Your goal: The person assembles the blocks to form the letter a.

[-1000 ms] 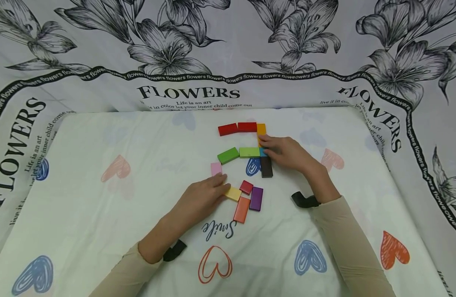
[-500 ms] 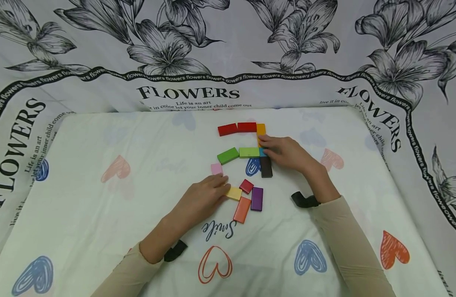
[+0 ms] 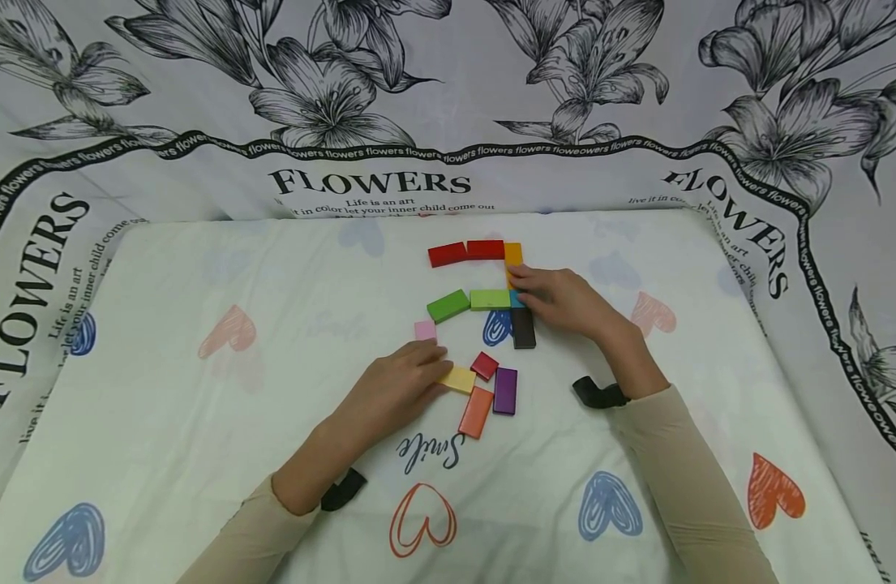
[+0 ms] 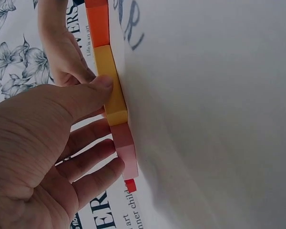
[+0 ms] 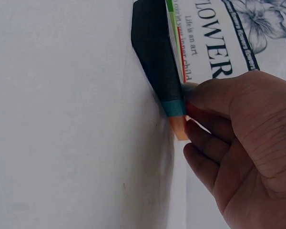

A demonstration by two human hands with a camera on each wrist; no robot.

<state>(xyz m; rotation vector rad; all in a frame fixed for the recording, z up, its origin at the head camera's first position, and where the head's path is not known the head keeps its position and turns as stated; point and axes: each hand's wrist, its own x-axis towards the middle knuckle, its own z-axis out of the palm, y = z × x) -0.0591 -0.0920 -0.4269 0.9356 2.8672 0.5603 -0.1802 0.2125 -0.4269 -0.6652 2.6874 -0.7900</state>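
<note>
In the head view, wooden blocks form a bent line on the cloth. My left hand (image 3: pixel 396 385) pinches the yellow block (image 3: pixel 458 380), its thumb on the near side. Its other fingers lie along the pink block (image 4: pixel 124 150) in the left wrist view. My right hand (image 3: pixel 564 300) holds the small blue block (image 5: pixel 173 108), with the thumb at its side and the index finger by the orange block (image 3: pixel 514 253). The black block (image 3: pixel 523 328) adjoins the blue one. Beside the yellow block lie a small red block (image 3: pixel 484 366), an orange-red block (image 3: pixel 476 412) and a purple block (image 3: pixel 504 392).
Two red blocks (image 3: pixel 486 250) run left from the orange one. A light green block (image 3: pixel 490 300) and a darker green block (image 3: pixel 448 306) stretch from the blue one toward the pink. A white cloth (image 3: pixel 163 454) with printed hearts covers the surface.
The yellow block has shifted slightly right, and the purple block a touch with it. My left fingers moved very slightly. My right hand has stayed put.
</note>
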